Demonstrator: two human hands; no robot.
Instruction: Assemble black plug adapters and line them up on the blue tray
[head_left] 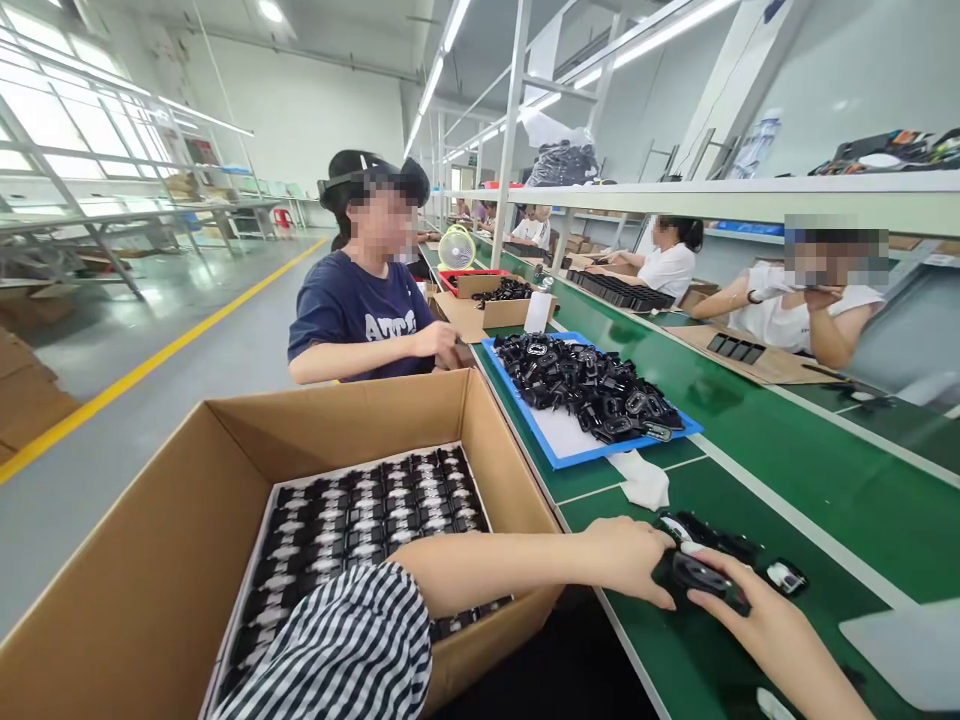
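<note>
Over the green bench, my right hand (765, 605) grips a glossy black rounded plastic part (709, 580) between thumb and fingers. My left hand (626, 555) reaches across from the left and meets it, its thumb and fingers closed round the dark left end. Whether that end belongs to the same part, I cannot tell. Just beyond the hands lie more black parts (720, 540). A small black and white piece (787, 577) rests right of them. Below my left arm, a cardboard box (360, 425) holds rows of black pieces with white between them.
A blue-rimmed tray (525, 425) heaped with black parts stands ahead, a crumpled white sheet (645, 482) beside it. A co-worker in a dark blue shirt (352, 310) sits beyond the box. Other people sit across the green bench (787, 470). A pale sheet (911, 650) lies at right.
</note>
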